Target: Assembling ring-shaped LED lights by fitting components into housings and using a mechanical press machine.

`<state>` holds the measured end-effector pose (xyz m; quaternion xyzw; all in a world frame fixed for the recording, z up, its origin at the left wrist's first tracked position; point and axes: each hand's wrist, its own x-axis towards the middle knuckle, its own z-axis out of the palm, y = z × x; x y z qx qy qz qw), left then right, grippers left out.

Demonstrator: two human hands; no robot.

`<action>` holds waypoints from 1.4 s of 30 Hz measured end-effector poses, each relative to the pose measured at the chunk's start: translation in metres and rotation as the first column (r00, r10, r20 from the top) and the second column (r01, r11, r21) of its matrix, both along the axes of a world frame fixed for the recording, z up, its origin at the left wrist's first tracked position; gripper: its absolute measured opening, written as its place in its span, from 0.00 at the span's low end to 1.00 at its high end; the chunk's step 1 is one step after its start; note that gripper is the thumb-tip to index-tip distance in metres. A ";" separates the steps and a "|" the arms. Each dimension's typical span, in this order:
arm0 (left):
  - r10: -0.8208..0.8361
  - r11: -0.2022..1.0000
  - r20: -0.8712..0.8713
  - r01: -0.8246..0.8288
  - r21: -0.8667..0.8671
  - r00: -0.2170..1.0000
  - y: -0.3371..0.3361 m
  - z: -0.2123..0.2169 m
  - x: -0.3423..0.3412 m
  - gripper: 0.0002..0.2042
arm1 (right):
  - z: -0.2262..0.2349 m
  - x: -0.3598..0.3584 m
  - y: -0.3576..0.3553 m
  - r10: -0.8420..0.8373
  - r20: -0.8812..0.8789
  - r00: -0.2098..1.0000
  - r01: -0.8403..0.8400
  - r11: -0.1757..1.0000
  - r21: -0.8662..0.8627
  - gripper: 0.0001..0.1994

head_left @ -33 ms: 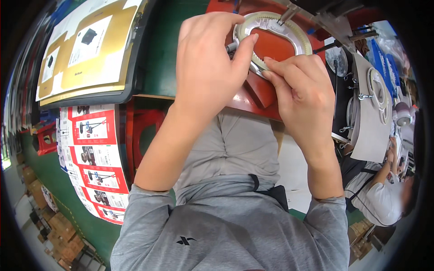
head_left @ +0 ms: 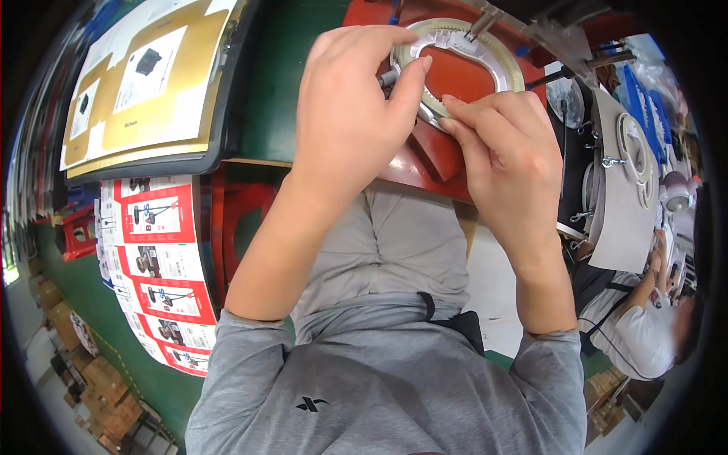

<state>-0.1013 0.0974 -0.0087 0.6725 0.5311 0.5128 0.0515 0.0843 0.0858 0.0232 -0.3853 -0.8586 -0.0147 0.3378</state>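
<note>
A whitish plastic ring [head_left: 509, 64] with a ridged band around it lies on the red worktop at the top. My left hand [head_left: 349, 106] curls over the ring's left side, thumb resting at its inner edge and fingers bent beyond; the fingertips are partly hidden. At the near side of the ring, my right hand [head_left: 512, 144] has thumb and index finger pinched together. Whatever sits in that pinch is too small to make out. A metal rod [head_left: 479, 26] comes down onto the far part of the ring.
Printed gold cardboard sheets [head_left: 163, 83] lie on a black tray at the left. Red-and-white printed sheets [head_left: 171, 258] stand below them. On the right are a grey panel with white rings [head_left: 635, 152] and a seated person [head_left: 637, 334]. A red stool [head_left: 76, 235] stands at far left.
The fingers of my left hand have shifted very slightly to the right over the ring. My right hand keeps its pinch in the same place.
</note>
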 end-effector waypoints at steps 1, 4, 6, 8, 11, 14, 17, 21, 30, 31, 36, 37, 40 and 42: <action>-0.001 1.000 -0.002 0.001 -0.003 1.000 0.001 -0.002 0.001 0.10 | 0.000 0.001 0.000 -0.001 -0.002 1.000 0.001 1.000 -0.003 0.08; -0.030 0.999 0.071 0.030 0.013 0.997 0.004 -0.009 0.003 0.09 | -0.002 0.002 0.000 0.017 0.063 0.998 -0.018 1.000 0.016 0.10; -0.031 0.998 0.171 0.039 -0.046 0.985 0.002 -0.008 0.008 0.09 | -0.004 0.006 0.000 0.044 0.084 0.996 -0.044 0.999 0.005 0.13; -0.022 0.999 0.136 0.025 -0.021 0.991 0.005 -0.009 0.007 0.08 | -0.003 0.009 -0.001 0.059 0.079 0.995 -0.058 0.998 -0.022 0.13; -0.012 1.000 0.087 0.012 0.000 0.996 0.008 -0.009 0.005 0.08 | -0.004 0.012 0.004 0.073 0.024 0.997 -0.072 0.997 -0.039 0.12; -0.017 1.000 0.068 0.018 -0.008 0.998 0.010 -0.007 0.004 0.07 | -0.005 0.014 0.015 -0.053 -0.053 0.997 0.053 0.999 0.002 0.12; -0.025 1.000 0.045 0.025 0.002 0.999 0.011 -0.006 0.002 0.07 | -0.016 0.014 0.035 -0.135 -0.028 0.990 0.136 0.990 0.024 0.18; -0.017 0.999 0.045 0.019 -0.043 0.999 0.009 -0.002 0.004 0.07 | -0.016 0.009 0.042 -0.178 0.095 0.979 0.193 0.962 -0.192 0.25; -0.029 0.999 0.077 0.028 0.020 0.997 0.010 -0.006 0.007 0.07 | -0.019 0.014 0.051 -0.127 0.069 0.989 0.140 0.964 -0.228 0.29; -0.037 0.999 0.083 0.034 0.039 0.996 0.010 -0.007 0.007 0.07 | -0.018 0.013 0.050 -0.146 0.035 0.989 0.150 0.957 -0.249 0.28; -0.031 0.999 0.133 0.029 0.015 0.991 0.005 -0.001 0.005 0.11 | 0.007 0.018 0.009 -0.058 -0.211 0.976 0.059 0.998 0.000 0.16; -0.007 1.000 0.066 0.005 0.029 0.998 0.005 0.003 0.003 0.12 | 0.014 0.029 0.006 0.035 -0.269 0.962 0.015 0.983 0.182 0.15; 0.032 0.999 -0.067 -0.033 -0.006 0.997 0.009 0.013 -0.001 0.12 | 0.075 0.051 0.006 0.121 -0.408 0.905 0.128 0.837 0.533 0.19; 0.000 0.981 -0.016 -0.003 -0.191 1.000 0.010 0.022 0.000 0.15 | 0.105 0.041 0.011 0.217 -0.498 0.840 0.152 0.786 0.599 0.22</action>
